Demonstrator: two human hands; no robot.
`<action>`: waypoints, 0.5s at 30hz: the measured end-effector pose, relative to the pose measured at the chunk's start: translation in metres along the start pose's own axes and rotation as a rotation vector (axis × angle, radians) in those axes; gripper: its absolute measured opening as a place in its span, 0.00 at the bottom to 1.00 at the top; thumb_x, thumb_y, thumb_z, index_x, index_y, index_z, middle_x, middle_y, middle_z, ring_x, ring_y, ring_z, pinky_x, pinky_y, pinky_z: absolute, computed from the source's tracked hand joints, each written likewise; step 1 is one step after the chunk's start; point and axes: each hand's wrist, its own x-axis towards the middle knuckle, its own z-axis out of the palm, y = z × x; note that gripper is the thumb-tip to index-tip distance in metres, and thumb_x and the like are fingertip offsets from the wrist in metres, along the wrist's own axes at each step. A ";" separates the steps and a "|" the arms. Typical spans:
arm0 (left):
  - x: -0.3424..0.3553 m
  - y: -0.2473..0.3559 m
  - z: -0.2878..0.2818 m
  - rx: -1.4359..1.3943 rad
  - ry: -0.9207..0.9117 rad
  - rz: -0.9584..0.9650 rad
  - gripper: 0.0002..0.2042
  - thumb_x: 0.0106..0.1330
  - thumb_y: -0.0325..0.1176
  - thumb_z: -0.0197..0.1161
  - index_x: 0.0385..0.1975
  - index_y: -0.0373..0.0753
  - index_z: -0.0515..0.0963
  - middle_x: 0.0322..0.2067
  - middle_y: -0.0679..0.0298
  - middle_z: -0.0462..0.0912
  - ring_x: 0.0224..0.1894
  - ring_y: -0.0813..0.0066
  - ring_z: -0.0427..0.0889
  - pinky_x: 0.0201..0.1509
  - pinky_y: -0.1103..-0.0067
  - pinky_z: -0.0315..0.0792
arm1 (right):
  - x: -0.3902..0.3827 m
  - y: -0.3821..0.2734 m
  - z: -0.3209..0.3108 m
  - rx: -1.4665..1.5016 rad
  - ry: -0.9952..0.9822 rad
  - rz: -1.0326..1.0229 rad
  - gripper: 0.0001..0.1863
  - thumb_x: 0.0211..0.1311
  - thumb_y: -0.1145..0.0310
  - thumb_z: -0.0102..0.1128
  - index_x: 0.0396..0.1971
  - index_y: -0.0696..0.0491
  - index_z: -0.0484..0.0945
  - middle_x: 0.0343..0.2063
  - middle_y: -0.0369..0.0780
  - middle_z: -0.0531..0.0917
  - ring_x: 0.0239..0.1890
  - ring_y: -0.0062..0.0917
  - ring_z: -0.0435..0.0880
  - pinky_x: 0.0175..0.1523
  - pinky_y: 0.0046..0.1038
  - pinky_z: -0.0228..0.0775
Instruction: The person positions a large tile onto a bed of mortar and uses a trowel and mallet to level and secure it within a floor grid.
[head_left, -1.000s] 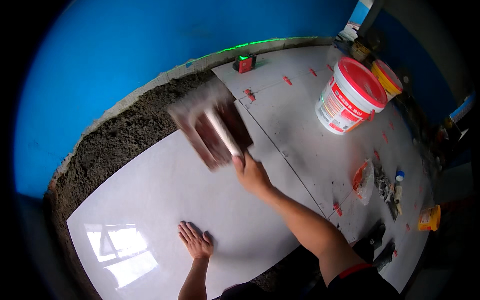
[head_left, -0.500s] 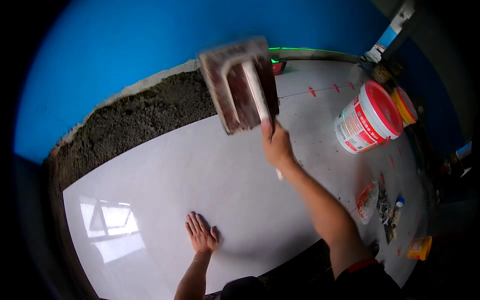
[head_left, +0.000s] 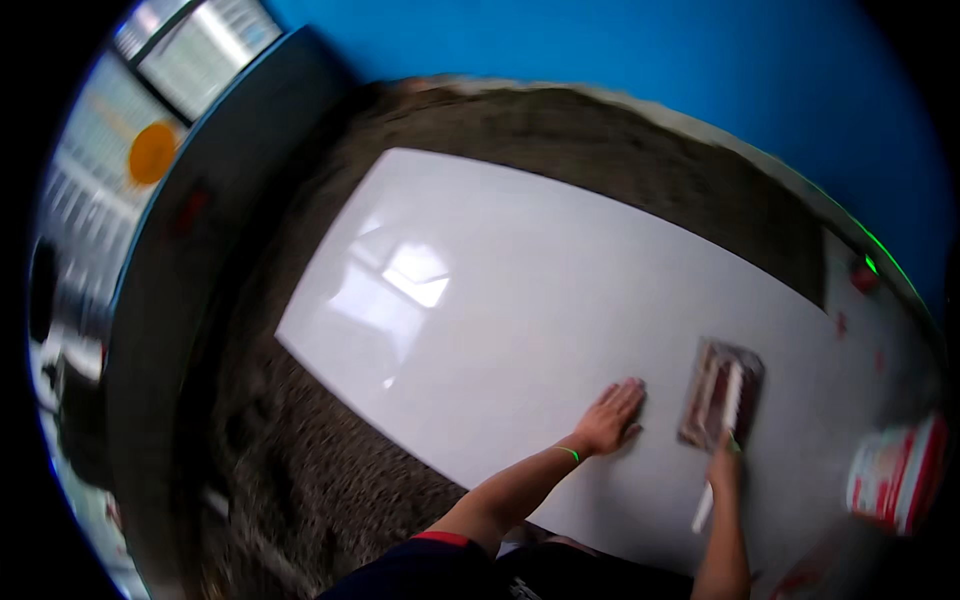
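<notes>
Left hand (head_left: 608, 420): palm down on the big glossy pale tile (head_left: 520, 270), fingers straight and pointing to 1 o'clock, thumb apart, nothing gripped. Right hand (head_left: 725, 464): at its 4 o'clock, fingers clamped on the pale handle (head_left: 733, 392) of a brown rectangular float (head_left: 700, 400). Float sits over the tile, 3 o'clock of left hand; blurred, can't tell if it touches. Pale end of a stick (head_left: 703, 508) shows at right hand's 7 o'clock. White-and-red bucket (head_left: 893, 480) at float's 4 o'clock, small red device (head_left: 865, 275) with green light at 1–2. Rough dark bedding (head_left: 350, 470) borders tile; blue wall (head_left: 660, 45) beyond, frame's 12–2 o'clock.
</notes>
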 end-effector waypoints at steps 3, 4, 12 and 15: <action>-0.066 -0.079 -0.057 0.023 0.069 -0.161 0.36 0.66 0.48 0.54 0.69 0.35 0.52 0.71 0.53 0.51 0.74 0.57 0.46 0.75 0.58 0.41 | -0.054 0.054 0.009 0.088 -0.116 0.186 0.39 0.65 0.31 0.37 0.26 0.58 0.73 0.11 0.40 0.71 0.10 0.30 0.69 0.17 0.34 0.63; -0.096 -0.118 -0.074 0.143 0.147 -0.290 0.36 0.66 0.48 0.55 0.69 0.35 0.52 0.71 0.52 0.51 0.74 0.56 0.46 0.75 0.58 0.41 | -0.074 0.067 0.017 0.157 -0.178 0.274 0.38 0.64 0.29 0.38 0.20 0.54 0.70 0.08 0.37 0.67 0.06 0.28 0.65 0.13 0.32 0.60; -0.271 -0.272 -0.219 0.479 0.528 -1.264 0.40 0.70 0.56 0.42 0.69 0.25 0.46 0.71 0.43 0.42 0.75 0.51 0.38 0.76 0.63 0.34 | -0.104 -0.076 -0.049 -0.083 -0.039 0.314 0.33 0.70 0.43 0.42 0.48 0.62 0.76 0.35 0.48 0.81 0.39 0.36 0.79 0.48 0.38 0.70; -0.276 -0.268 -0.214 0.507 0.509 -1.251 0.40 0.69 0.55 0.44 0.68 0.23 0.47 0.71 0.41 0.44 0.74 0.49 0.39 0.75 0.63 0.35 | -0.061 -0.155 -0.070 0.231 0.026 -0.023 0.32 0.61 0.29 0.44 0.20 0.46 0.69 0.05 0.30 0.60 0.04 0.18 0.60 0.09 0.22 0.51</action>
